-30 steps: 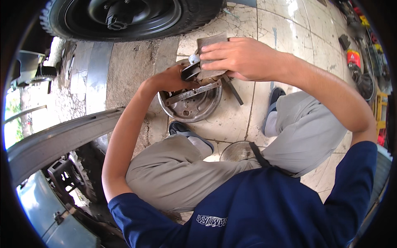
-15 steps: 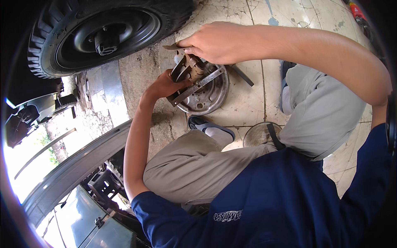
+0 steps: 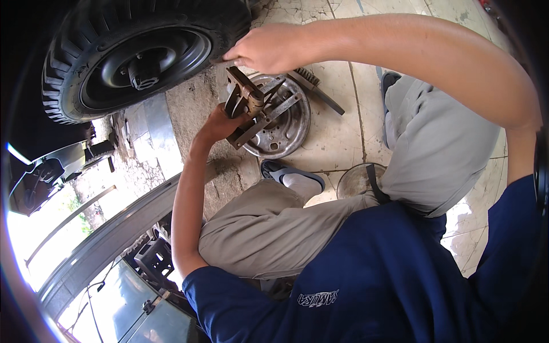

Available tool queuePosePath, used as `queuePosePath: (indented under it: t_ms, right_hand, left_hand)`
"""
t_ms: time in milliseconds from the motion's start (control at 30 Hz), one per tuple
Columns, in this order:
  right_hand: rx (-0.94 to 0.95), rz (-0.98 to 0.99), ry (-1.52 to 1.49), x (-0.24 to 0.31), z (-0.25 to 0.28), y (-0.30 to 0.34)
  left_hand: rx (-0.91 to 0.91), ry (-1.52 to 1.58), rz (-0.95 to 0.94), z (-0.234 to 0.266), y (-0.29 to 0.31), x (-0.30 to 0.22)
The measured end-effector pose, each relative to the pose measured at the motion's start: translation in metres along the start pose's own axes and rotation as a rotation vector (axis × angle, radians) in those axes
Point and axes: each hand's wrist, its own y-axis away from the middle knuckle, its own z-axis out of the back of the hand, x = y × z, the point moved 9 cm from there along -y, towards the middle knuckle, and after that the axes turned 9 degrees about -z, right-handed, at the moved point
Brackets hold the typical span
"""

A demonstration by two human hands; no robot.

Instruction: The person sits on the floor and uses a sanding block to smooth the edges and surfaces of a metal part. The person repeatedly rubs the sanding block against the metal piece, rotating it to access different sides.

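My left hand is closed round a rusty metal bracket assembly with a cylindrical middle part and flat arms. A flat drilled bar on it reaches over a round metal backing plate on the floor. Above the assembly, toward the tyre, is my right hand, its fingers pinched together on a thin brown sheet. Only a small edge of that sheet shows. A wire brush with dark bristles lies beside the plate, to its right.
A black wheel with a knobbly tyre stands at the upper left. Below it runs a grey metal beam, with a vehicle panel at the lower left. My sandalled foot and a round stool are near the plate on cracked tiles.
My right hand has moved up and left, off the bracket assembly, with the thin brown sheet. The assembly in my left hand has shifted slightly left, and the wire brush's bristles now show.
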Motion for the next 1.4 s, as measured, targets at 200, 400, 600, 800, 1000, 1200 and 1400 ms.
queuePosePath:
  t_ms: [200, 400, 600, 800, 1000, 1200, 1400]
  right_hand:
    - [0.2, 0.189, 0.279, 0.036, -0.015, 0.02]
    - [0.137, 0.171, 0.576, 0.05, 0.027, 0.031]
    - [0.013, 0.586, 0.645, 0.078, -0.019, 0.039]
    - [-0.206, 0.349, 0.902, 0.032, 0.069, 0.033]
    - [-0.289, 0.643, 0.638, 0.079, 0.005, 0.049]
    - [0.068, 0.157, 0.843, 0.011, 0.045, 0.004]
    - [-0.245, 0.59, 0.594, 0.062, 0.022, 0.032]
  left_hand:
    - [0.011, -0.057, -0.075, -0.002, -0.001, 0.002]
    - [0.01, -0.02, -0.009, -0.003, 0.003, 0.002]
    - [-0.035, -0.064, -0.121, 0.002, 0.0, -0.009]
    - [-0.014, 0.002, -0.013, 0.001, -0.012, -0.008]
    - [-0.121, 0.031, -0.185, 0.003, -0.001, -0.01]
    - [-0.056, -0.011, -0.062, 0.005, -0.006, -0.009]
    - [-0.079, 0.073, -0.103, -0.003, 0.009, 0.009]
